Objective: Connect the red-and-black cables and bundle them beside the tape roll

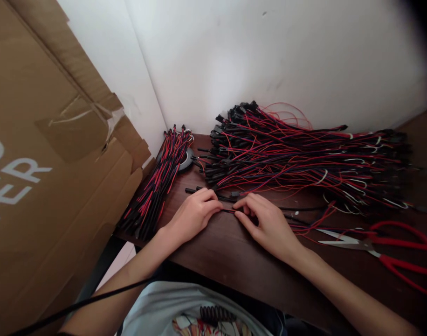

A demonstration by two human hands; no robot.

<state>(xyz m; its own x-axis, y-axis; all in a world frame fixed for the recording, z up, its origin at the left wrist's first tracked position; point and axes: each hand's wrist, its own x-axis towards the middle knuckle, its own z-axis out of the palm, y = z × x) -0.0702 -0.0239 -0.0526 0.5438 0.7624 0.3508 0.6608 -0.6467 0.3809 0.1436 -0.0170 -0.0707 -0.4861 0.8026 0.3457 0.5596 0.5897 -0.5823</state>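
Observation:
My left hand [194, 213] and my right hand [265, 223] rest close together on the dark wooden table [227, 261], fingertips almost meeting. Both are closed in a pinch on one thin red and black wire lead [228, 211] that runs between them and trails off to the right. Just behind my hands lies a big loose pile of red and black wire leads [304, 156] with black connectors. A neater bundle of the same leads [157, 182] lies to the left of my left hand, angled toward the corner.
Red-handled scissors [381, 245] lie open on the table at the right. A large cardboard box [49, 168] stands against the table's left edge. White walls meet in the corner behind. A dark round object [187, 159] sits under the left bundle's far end.

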